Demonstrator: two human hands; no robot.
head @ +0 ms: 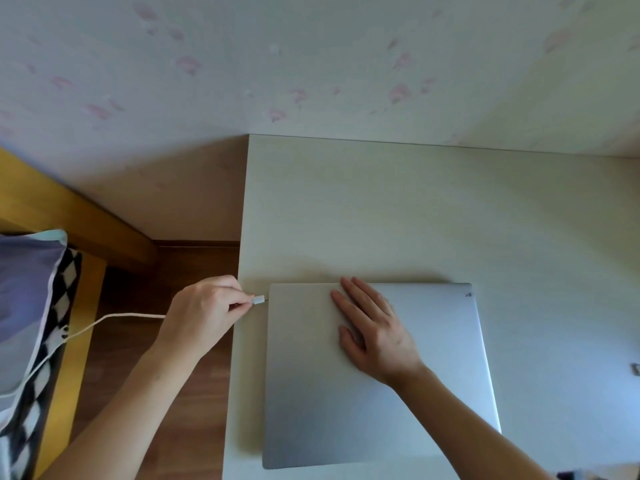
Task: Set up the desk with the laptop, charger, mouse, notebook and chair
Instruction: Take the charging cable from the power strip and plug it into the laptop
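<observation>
A closed silver laptop [433, 368] lies flat on the pale desk [381, 209], near the desk's left edge. My right hand [374, 330] rests flat on its lid, fingers together and pointing to the far left corner. My left hand [204, 313] pinches the white charger plug [259, 300] right at the laptop's left side, its tip almost touching the edge. The white charger cable [104, 322] trails from that hand down to the left over the bedding. No mouse, notebook or chair is in view.
A wooden bed frame [79, 216] with a blue-grey pillow [27, 292] and black-and-white patterned bedding stands to the left, across a strip of wooden floor [194, 427]. A wall with pink-flowered wallpaper [311, 64] backs the desk. A small dark object [636, 368] shows at the right edge.
</observation>
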